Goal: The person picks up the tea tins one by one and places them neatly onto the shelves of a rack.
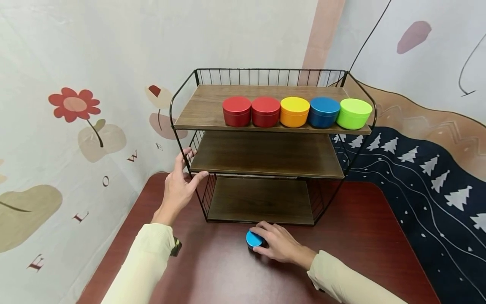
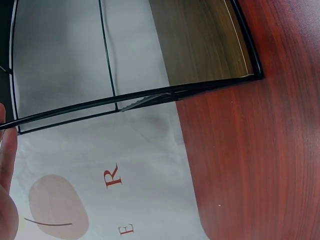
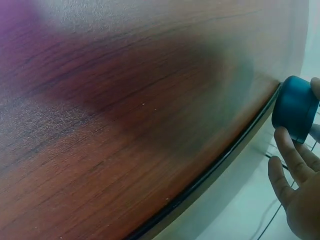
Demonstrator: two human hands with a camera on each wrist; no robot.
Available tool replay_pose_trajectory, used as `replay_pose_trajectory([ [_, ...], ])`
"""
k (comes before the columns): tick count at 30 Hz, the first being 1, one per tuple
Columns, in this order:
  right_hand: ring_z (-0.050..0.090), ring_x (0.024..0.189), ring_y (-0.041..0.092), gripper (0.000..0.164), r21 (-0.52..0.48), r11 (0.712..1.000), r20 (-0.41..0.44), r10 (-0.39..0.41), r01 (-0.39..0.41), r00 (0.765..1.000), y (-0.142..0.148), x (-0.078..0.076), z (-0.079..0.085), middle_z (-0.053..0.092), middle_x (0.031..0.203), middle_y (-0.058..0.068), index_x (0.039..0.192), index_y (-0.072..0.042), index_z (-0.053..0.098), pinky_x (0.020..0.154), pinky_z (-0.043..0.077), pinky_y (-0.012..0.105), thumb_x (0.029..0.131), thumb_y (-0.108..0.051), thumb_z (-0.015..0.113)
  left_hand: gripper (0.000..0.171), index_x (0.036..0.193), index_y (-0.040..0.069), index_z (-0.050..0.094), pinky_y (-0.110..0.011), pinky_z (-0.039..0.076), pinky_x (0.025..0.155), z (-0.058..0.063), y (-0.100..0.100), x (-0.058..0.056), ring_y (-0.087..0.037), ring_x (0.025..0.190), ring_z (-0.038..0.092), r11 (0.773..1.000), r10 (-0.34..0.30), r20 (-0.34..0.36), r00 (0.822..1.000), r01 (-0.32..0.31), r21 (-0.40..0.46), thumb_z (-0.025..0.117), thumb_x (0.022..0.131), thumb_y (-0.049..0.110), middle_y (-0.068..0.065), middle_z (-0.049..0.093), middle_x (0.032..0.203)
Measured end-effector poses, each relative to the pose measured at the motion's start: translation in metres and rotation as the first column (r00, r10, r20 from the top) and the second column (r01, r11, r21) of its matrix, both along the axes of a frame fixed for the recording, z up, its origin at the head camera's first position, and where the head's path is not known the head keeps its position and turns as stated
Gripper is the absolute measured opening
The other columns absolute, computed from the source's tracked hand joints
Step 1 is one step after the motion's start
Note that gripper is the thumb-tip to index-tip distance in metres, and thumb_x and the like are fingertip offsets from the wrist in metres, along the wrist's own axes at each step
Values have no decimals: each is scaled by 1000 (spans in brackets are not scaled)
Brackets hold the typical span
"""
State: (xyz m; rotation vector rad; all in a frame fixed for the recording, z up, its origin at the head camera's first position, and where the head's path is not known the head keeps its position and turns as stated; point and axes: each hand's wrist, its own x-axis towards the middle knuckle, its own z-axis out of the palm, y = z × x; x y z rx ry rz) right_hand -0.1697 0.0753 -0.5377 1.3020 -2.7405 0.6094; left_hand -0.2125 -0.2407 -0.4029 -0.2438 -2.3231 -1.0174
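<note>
My right hand [image 1: 281, 242] pinches a small round blue tin [image 1: 253, 238] between thumb and fingers, in front of the rack's bottom shelf. In the right wrist view the tin [image 3: 294, 107] looks dark teal, with curled fingers [image 3: 295, 162] around its side. My left hand [image 1: 176, 192] grips the left front post of a black wire shelf rack [image 1: 267, 173], thumb in front by the middle shelf and fingers around the side. Left wrist view: only part of that hand [image 2: 7, 170] shows, against the rack's black frame [image 2: 135, 97].
Along the top shelf's front edge, toward the right, stand two red tins [image 1: 236, 112] [image 1: 265, 112], then a yellow tin [image 1: 294, 112], a blue tin [image 1: 324, 112] and a lime green tin [image 1: 354, 114]. The rack stands on a reddish-brown table [image 1: 224, 274] against printed cloth walls.
</note>
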Motion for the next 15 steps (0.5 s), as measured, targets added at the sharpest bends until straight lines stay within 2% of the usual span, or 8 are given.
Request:
replay_pose_trajectory([
  [15, 61, 103, 12, 51, -31, 994, -102, 105, -109, 989, -4, 9, 26, 59, 122, -2, 132, -19, 62, 86, 52, 38, 91, -48, 69, 80, 151, 22, 34, -12, 44, 68, 0, -2, 0, -17, 65, 68, 1000, -5, -6, 1000, 5, -6, 80, 86, 26, 1, 58, 142],
])
